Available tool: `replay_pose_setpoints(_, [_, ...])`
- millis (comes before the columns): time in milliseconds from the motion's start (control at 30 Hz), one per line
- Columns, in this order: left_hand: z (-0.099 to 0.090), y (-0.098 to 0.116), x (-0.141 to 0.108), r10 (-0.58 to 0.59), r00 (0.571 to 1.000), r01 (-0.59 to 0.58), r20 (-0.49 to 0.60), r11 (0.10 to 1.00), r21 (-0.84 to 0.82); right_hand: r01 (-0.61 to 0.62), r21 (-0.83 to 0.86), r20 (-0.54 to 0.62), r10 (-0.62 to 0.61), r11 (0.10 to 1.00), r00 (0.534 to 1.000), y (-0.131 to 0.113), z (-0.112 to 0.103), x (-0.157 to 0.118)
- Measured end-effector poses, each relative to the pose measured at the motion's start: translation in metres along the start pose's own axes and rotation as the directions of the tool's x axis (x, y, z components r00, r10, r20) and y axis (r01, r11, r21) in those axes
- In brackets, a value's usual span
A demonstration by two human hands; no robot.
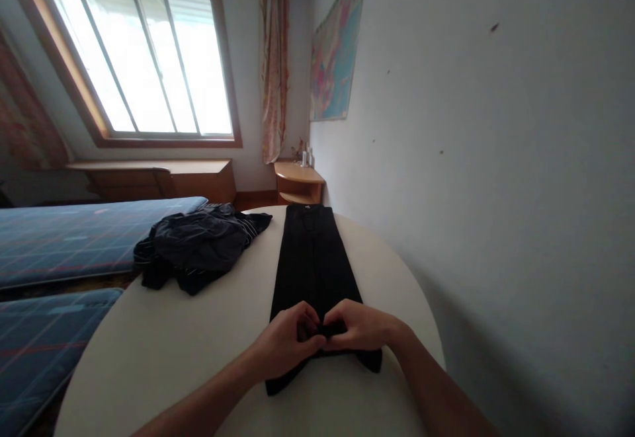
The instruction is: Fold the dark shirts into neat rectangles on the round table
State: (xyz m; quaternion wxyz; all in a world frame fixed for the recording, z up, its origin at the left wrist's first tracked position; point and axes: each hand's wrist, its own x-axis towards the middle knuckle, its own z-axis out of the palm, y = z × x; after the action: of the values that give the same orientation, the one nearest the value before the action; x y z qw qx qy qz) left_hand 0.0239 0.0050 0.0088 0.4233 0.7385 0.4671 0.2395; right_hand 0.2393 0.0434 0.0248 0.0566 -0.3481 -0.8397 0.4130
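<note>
A pair of black trousers [307, 258] lies lengthwise on the round white table [233, 331], its waistband at the far edge and its lower end towards me. My left hand [290, 341] is closed, its thumb and fingers pinching the dark cloth near the lower end. Close beside it, my right hand [360, 326] also pinches the cloth, and the fingertips of both nearly meet in the middle. Two dark corners of the trousers hang out on either side below my hands. The exact fold between the fingers is partly hidden.
A heap of dark clothes [198, 242] rests on the table's far left. Two blue checked mattresses [89, 235] lie to the left. The white wall [486, 179] rises close on the right. A small corner shelf [300, 174] stands behind the table.
</note>
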Motion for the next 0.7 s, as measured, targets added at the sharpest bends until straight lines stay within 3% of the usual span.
replay_pose_setpoints(200, [-0.026, 0.01, -0.015, 0.013, 0.998, -0.033, 0.056, 0.928, 0.371, -0.021, 0.03, -0.077, 0.023, 0.999, 0.997, 0.001, -0.002, 0.0])
replay_pose_setpoints(300, [-0.032, 0.007, -0.017, 0.003, 0.999, -0.024, 0.045, 0.883, 0.469, -0.027, 0.033, -0.095, 0.03, 0.999, 0.995, 0.001, -0.002, -0.001])
replay_pose_setpoints(533, [-0.032, 0.002, -0.015, 0.045, 0.991, -0.091, 0.128, 0.921, 0.379, -0.013, 0.008, -0.068, 0.013, 1.0, 0.998, 0.002, -0.002, -0.001])
replay_pose_setpoints(700, [-0.034, 0.007, -0.015, 0.04, 0.991, -0.084, 0.125, 0.927, 0.366, -0.005, -0.012, -0.07, 0.004, 1.0, 0.998, 0.004, -0.002, -0.001])
